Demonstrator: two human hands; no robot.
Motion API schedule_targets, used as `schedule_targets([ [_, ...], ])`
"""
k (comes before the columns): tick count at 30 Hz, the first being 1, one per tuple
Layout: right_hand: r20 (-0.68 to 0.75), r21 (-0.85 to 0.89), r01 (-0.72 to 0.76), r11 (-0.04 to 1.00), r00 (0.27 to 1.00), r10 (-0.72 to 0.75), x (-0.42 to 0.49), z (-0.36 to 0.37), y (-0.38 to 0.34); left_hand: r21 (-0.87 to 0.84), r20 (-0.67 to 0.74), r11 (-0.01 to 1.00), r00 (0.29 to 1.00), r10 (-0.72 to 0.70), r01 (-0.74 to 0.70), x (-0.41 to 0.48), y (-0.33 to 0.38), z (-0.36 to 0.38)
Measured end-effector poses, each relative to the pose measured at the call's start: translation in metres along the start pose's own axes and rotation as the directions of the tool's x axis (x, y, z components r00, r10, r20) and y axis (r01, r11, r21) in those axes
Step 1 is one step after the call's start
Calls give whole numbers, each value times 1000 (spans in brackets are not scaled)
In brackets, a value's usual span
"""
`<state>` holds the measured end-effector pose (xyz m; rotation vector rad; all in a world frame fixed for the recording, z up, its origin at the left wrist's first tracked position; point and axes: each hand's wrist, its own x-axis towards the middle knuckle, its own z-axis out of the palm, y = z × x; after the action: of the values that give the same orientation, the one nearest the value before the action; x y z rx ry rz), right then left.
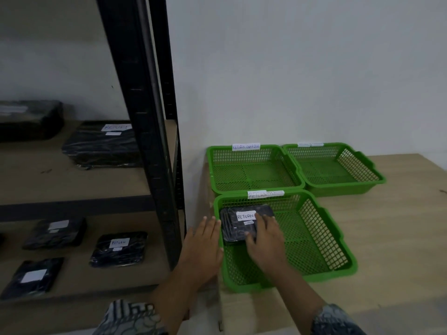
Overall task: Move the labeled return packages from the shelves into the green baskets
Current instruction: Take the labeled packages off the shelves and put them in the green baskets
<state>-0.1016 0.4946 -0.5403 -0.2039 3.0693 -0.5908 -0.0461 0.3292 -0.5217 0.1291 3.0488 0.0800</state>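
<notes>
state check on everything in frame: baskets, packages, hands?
near basket: holds one package, far-left corner.
RETURN package: flat, label up, under right hand.
far-left basket: holds nothing.
far-right basket: holds nothing.
shelf packages: lying flat on shelves, not yet moved.
left hand: open, at near basket's left rim.
right hand: open, resting on RETURN package.

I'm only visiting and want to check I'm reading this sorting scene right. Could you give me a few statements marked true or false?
1. The near basket holds a package labelled RETURN. True.
2. The far left basket and far right basket are full. False: neither holds a package.
3. The right hand lies on that package. True.
4. The shelves have been cleared. False: several black packages remain.
5. The left hand holds a package. False: it lies flat beside the near basket, holding nothing.
</notes>
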Motion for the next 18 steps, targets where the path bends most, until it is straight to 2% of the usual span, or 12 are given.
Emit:
schedule_targets([
  [6,-19,-48,122,991,992,-123,-53,-25,-43,-11,-104,995,989,100,-102,-46,-9,-24],
  [10,-166,-90,195,977,964,-207,-86,-39,-90,10,-184,982,965,186,-188,-89,-39,-48],
  [12,-148,-90,221,971,961,-233,-104,-47,-120,36,-257,977,943,212,-210,-111,-61,-61],
  [14,-163,-100,264,959,947,-278,-126,-56,-159,58,-292,979,935,203,-195,-146,-89,-86],
  [16,-184,-104,288,952,935,-303,-136,-60,-183,53,-269,980,942,199,-192,-164,-105,-104],
  [18,-220,-126,333,934,909,-354,-151,-66,-219,83,-353,981,915,196,-178,-192,-132,-122],
])
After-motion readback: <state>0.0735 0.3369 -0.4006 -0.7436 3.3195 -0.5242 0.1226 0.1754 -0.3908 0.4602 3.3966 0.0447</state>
